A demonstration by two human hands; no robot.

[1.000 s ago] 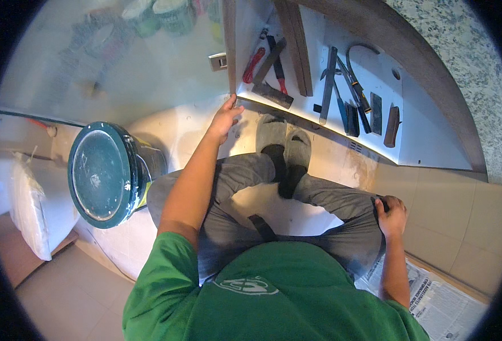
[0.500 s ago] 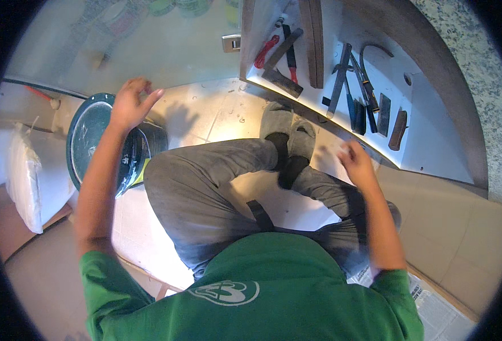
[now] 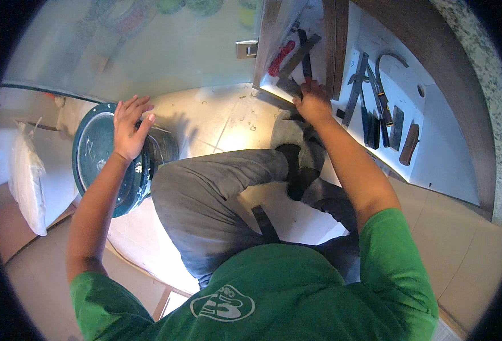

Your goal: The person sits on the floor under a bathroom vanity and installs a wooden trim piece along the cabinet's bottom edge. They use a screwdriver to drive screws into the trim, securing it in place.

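Note:
My right hand point(image 3: 314, 103) reaches into the left bay of a low cabinet, its fingers curled down over the red end of a long black tool point(image 3: 304, 48). A metal try square point(image 3: 306, 50) crosses that tool, its lower end close by my thumb. What lies between my fingers is hidden. A red bundle of cord point(image 3: 281, 58) sits just left of them. My left hand point(image 3: 130, 128), fingers spread and holding nothing, is over the right side of a dark green bucket point(image 3: 83, 128) spattered with white. I cannot tell whether it touches the rim.
Beyond the divider point(image 3: 335, 51), the right bay holds a metal bar point(image 3: 355, 88), several dark-handled tools, a curved black tool point(image 3: 392, 57) and a wooden block point(image 3: 409, 144). A frosted glass panel point(image 3: 166, 62) stands ahead. A white plastic-wrapped packet point(image 3: 28, 176) is left of the bucket.
My right hand has moved left and forward from beside my knee into the cabinet's left bay. My left hand remains over the bucket, its fingers now more spread. The view has shifted slightly.

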